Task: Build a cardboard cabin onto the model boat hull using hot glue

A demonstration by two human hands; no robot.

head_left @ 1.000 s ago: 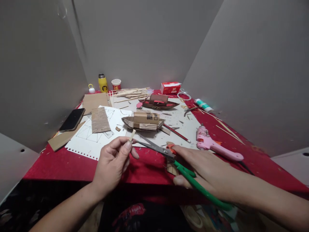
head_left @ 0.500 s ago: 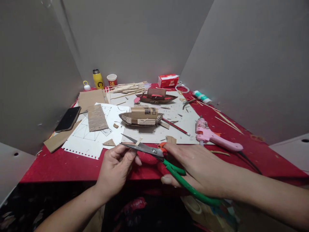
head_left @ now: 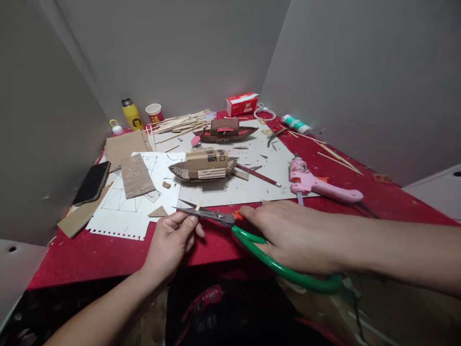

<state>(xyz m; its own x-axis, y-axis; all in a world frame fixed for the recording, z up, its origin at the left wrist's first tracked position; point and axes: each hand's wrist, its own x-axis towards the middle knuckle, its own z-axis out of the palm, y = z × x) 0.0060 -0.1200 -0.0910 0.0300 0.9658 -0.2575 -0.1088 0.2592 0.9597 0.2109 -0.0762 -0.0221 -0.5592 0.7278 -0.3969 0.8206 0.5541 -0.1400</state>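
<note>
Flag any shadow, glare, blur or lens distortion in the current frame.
Head view: soft shadow beneath the cardboard boat, deep darkness below the red tabletop; head view: faint glare on the green scissor handle; head view: yellow bottle leans, probably wide-angle stretch; head view: right hand looks slightly soft.

Lower end of pale strip point(head_left: 198, 205) out of sight behind scissors point(head_left: 220, 216)

The person's left hand point(head_left: 175, 242) pinches, thumb point(head_left: 188, 227) against bent fingers point(head_left: 172, 221) — the right hand point(head_left: 288, 230) grips, back uppermost — and both forearms point(head_left: 115, 298) angle inward.
</note>
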